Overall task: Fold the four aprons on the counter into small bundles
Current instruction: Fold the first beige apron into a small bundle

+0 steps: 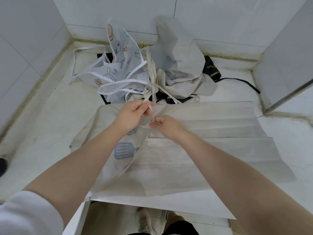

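A beige apron with grey utensil prints lies spread flat on the white counter in front of me. My left hand pinches one of its beige tie straps at the apron's far edge. My right hand pinches the cloth just beside it. Behind them lies a heap: a white apron with cartoon prints, another beige apron leaning on the wall, and a black apron mostly hidden underneath.
Tiled walls close the counter at the back and left. A cabinet side juts in at the right. The counter's front edge runs under my forearms, with the floor and my feet below.
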`<state>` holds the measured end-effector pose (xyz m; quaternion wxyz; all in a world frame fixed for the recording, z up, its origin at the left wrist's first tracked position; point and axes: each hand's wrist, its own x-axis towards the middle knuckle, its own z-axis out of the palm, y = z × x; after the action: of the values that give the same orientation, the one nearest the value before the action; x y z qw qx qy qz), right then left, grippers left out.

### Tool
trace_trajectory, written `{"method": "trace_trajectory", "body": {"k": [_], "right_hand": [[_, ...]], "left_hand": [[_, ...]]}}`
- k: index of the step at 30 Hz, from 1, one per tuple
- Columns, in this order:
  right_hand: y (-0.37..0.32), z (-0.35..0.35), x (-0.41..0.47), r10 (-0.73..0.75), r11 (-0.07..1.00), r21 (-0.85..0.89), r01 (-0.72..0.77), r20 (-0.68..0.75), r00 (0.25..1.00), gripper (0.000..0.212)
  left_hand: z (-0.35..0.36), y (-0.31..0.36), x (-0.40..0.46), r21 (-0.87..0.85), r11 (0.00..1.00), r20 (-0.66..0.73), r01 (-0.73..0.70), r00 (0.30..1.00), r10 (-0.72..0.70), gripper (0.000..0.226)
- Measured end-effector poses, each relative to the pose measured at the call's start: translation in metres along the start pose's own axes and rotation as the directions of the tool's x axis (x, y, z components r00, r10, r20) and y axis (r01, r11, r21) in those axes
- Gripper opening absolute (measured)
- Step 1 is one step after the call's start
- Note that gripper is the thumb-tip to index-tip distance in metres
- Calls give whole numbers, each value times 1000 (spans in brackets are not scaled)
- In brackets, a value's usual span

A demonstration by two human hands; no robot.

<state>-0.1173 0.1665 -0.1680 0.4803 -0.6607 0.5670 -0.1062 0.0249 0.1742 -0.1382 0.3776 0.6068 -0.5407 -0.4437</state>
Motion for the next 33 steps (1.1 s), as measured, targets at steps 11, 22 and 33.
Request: {"method": "trace_trajectory", "body": {"k": [11,22,33], "right_hand": [[-10,1,15,174,983,-23,-182,-203,964,39],[-6,7,5,62,936,-351,3,175,983,34],[9,13,-4,43,775,-627,86,187,981,36]], "left_hand": [[-16,52,7,-160,986,-78,51,995,-64,42],[-2,81,38,-491,854,-47,174,973,-225,32],[7,-13,15,337,941,-321,-19,938,133,16]]}}
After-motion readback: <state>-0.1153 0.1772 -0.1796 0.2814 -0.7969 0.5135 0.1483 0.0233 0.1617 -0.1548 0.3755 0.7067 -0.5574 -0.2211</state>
